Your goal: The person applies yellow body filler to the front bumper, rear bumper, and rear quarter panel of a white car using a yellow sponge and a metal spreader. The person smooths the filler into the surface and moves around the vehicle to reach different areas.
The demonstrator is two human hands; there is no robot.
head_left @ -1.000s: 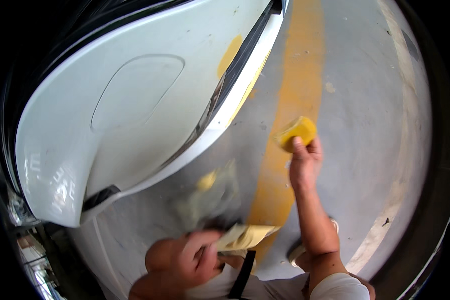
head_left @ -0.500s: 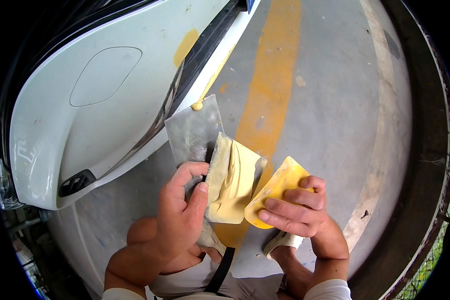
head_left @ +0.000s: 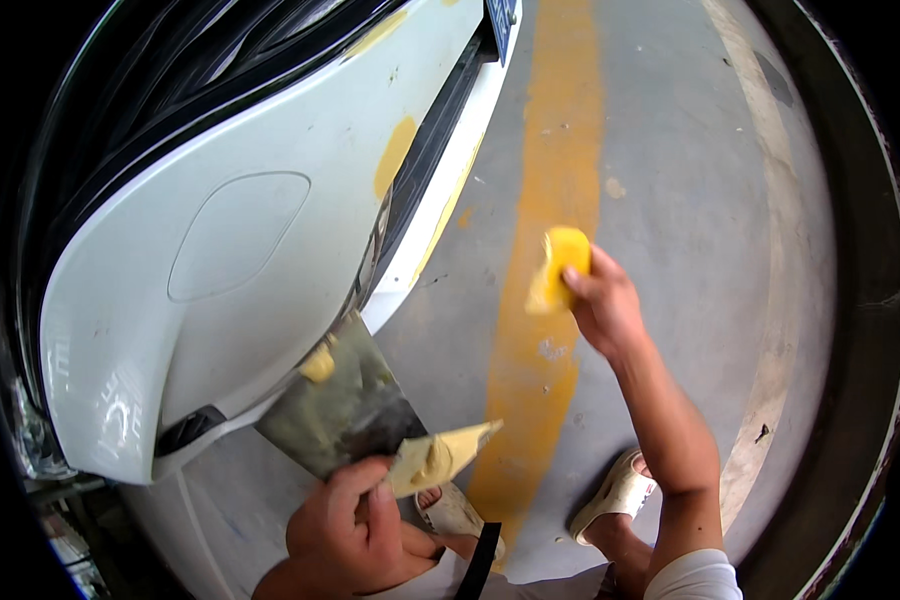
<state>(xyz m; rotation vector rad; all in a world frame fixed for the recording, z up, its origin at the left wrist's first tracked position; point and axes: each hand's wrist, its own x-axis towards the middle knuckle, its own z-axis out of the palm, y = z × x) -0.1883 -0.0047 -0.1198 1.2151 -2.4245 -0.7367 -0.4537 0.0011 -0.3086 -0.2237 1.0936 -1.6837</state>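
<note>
In the head view, the left hand (head_left: pixel 352 522) at seven o'clock grips a grey plate (head_left: pixel 332 408) and a smaller paste-coated plate (head_left: pixel 445 462), the right hand (head_left: pixel 607 304) at three holds a yellow spreader (head_left: pixel 564 266) above a floor stripe (head_left: pixel 560 130), and a white car bumper (head_left: pixel 232 245) is at ten.

Floor (head_left: pixel 690 300), grey — broad orange stripe (head_left: pixel 558 150) painted along it; right of stripe, one pale sandal (head_left: pixel 602 502), worn, then off-white line (head_left: pixel 782 260) with dark speck (head_left: pixel 763 434) — at stripe's left edge, second sandal (head_left: pixel 457 513), worn
</note>
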